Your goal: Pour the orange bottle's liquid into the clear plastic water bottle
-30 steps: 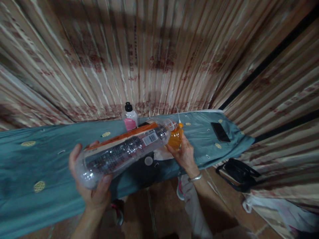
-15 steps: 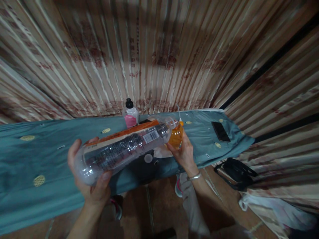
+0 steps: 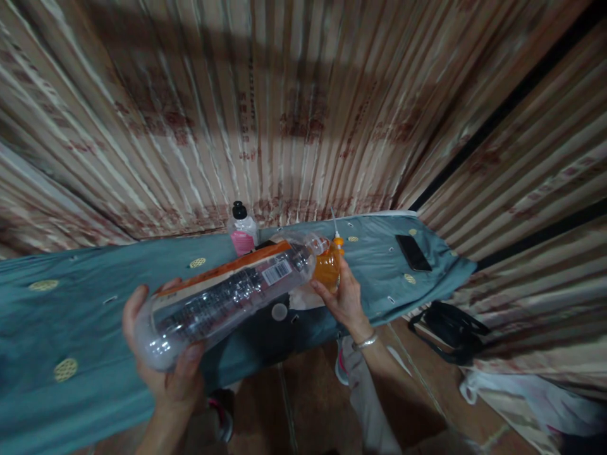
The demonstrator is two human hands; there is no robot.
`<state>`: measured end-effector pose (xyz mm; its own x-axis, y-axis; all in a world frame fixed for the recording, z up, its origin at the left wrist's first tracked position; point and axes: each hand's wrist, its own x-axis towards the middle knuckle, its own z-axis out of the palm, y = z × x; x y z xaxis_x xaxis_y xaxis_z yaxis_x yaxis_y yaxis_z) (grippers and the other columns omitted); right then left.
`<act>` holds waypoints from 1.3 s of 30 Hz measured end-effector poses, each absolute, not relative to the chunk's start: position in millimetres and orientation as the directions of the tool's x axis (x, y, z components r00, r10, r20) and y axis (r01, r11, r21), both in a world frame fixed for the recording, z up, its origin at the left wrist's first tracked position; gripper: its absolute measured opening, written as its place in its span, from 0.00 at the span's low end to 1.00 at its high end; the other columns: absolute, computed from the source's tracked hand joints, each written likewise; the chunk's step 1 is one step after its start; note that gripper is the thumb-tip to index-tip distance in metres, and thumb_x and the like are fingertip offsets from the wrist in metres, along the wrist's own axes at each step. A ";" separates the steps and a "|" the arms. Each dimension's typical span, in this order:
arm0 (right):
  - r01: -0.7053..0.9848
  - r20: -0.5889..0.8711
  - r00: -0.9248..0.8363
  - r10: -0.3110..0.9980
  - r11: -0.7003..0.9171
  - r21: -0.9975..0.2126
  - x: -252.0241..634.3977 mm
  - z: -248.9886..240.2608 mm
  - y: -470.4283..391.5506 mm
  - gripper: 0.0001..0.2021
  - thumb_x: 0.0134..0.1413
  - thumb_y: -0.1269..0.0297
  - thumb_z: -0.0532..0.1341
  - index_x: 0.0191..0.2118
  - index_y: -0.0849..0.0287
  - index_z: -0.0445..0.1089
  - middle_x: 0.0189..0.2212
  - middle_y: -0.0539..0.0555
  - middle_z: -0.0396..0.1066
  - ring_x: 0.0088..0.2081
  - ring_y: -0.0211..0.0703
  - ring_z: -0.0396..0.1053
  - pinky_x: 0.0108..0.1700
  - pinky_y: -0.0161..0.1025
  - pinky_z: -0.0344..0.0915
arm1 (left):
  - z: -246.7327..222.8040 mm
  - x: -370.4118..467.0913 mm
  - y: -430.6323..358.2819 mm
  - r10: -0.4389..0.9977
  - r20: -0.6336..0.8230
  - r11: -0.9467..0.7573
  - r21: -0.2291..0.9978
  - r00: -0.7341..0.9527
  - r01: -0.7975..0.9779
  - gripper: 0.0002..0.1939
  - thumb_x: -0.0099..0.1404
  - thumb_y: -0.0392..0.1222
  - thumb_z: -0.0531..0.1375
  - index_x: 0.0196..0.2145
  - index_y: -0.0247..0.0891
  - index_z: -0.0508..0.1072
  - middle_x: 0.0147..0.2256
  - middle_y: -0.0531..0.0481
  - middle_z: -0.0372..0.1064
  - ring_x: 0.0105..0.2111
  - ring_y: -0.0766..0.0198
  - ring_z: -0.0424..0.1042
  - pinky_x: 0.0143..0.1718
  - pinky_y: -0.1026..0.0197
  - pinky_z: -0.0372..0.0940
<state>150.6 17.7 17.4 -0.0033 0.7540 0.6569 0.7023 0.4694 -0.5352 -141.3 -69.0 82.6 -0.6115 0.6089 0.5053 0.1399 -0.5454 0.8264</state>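
My left hand (image 3: 171,373) is wrapped round the base of a large clear plastic bottle (image 3: 222,300) with an orange-edged label. The bottle lies tilted in the air, its neck pointing right. Its mouth is close to or touching a small container of orange liquid (image 3: 327,268); whether they touch is unclear. My right hand (image 3: 345,297) holds that container from its right side. A thin white nozzle with an orange collar (image 3: 337,240) stands just behind it. Below the large bottle, a small round translucent cap (image 3: 279,311) rests on a dark surface.
A bottle with a black cap and pink label (image 3: 243,234) stands at the back of the teal cloth (image 3: 109,328). A black phone (image 3: 413,253) lies on the right. Pleated curtains (image 3: 294,126) hang behind, and a black bag (image 3: 448,332) sits at lower right.
The view has shifted slightly. Both hands still hold the same objects, and the large bottle's base sits a little lower and further left in view.
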 end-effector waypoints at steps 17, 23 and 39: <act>0.718 0.660 0.041 0.750 0.438 -0.542 147.5 16.3 25.1 0.49 0.58 0.40 0.73 0.74 0.62 0.56 0.62 0.71 0.77 0.62 0.64 0.78 0.61 0.59 0.78 | 77.4 -145.9 -71.0 0.644 0.456 -0.480 0.866 -0.615 0.141 0.52 0.44 0.60 0.77 0.66 0.51 0.71 0.57 0.45 0.78 0.56 0.40 0.77 0.68 0.35 0.63; 0.740 0.673 -0.008 0.740 0.457 -0.494 146.7 18.9 27.1 0.52 0.57 0.42 0.75 0.77 0.61 0.55 0.65 0.71 0.74 0.65 0.64 0.76 0.65 0.59 0.76 | 77.3 -146.3 -72.5 0.636 0.512 -0.504 0.842 -0.578 0.191 0.49 0.50 0.60 0.77 0.67 0.50 0.71 0.56 0.46 0.78 0.53 0.48 0.78 0.64 0.45 0.68; 0.724 0.738 -0.006 0.675 0.512 -0.462 141.1 15.7 31.5 0.42 0.62 0.49 0.72 0.74 0.60 0.58 0.62 0.69 0.77 0.64 0.61 0.77 0.65 0.59 0.76 | 68.7 -151.2 -69.5 0.634 0.518 -0.478 0.846 -0.575 0.235 0.51 0.51 0.67 0.73 0.69 0.48 0.68 0.56 0.44 0.76 0.54 0.45 0.78 0.62 0.44 0.70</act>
<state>141.1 31.5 15.7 -0.0057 0.6747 0.7381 0.7244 0.5116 -0.4621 -151.2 -69.5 68.7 -0.5750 0.6337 0.5175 0.2350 -0.4780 0.8464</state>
